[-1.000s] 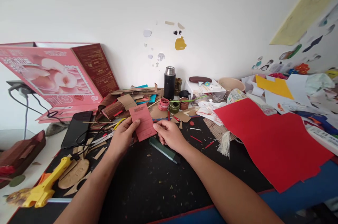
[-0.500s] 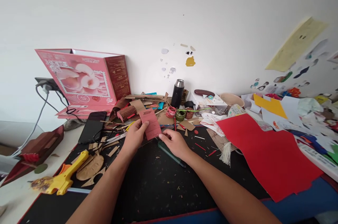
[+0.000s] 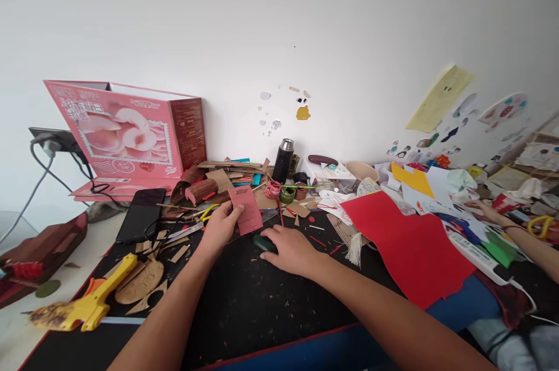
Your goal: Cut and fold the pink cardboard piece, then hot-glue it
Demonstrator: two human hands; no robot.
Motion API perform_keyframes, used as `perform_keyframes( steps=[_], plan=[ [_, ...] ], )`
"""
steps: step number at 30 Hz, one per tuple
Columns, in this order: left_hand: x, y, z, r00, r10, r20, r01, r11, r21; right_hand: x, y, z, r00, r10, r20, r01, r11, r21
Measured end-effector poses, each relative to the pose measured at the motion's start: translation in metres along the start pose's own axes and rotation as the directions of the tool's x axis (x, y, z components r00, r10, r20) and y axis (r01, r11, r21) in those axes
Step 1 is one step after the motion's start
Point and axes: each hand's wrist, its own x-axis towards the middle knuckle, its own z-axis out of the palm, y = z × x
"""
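Note:
Between its thumb and fingers, my left hand point(image 3: 219, 228) pinches a small piece of pink-painted cardboard point(image 3: 247, 211), holding it tilted above the black mat. My right hand point(image 3: 290, 248) lies palm down on the mat, thumb and fingers closed round a long dark green tool point(image 3: 264, 243) that looks like a utility knife; most of it is hidden under the palm. Scissors with yellow handles point(image 3: 208, 214) lie just beyond my left hand. Open pots of red paint point(image 3: 273, 189) and green paint point(image 3: 287, 194) stand past the cardboard.
A yellow glue gun point(image 3: 102, 295), cardboard scraps and a phone point(image 3: 142, 216) lie at left, before a pink box point(image 3: 131, 132). A black thermos point(image 3: 283, 162) stands behind. At right are a large red sheet point(image 3: 406, 243), a power strip point(image 3: 474, 254) and another person's arm point(image 3: 524, 237).
My right hand has left the cardboard and come down over the green tool. The left still holds the cardboard. The view has turned right, bringing in another person's arm.

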Motion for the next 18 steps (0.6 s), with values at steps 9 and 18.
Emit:
perform_keyframes(
  steps=[9,18],
  plan=[
    [0.001,-0.005,-0.001,0.979,-0.153,0.137,0.134,0.982,0.134,0.006,0.018,0.005,0.968,0.232,-0.091,-0.172,0.886,0.43],
    [-0.002,-0.011,0.003,0.933,-0.286,0.217,0.206,0.922,0.329,-0.029,0.047,-0.002,0.882,0.465,0.074,-0.24,0.31,0.92]
  ],
)
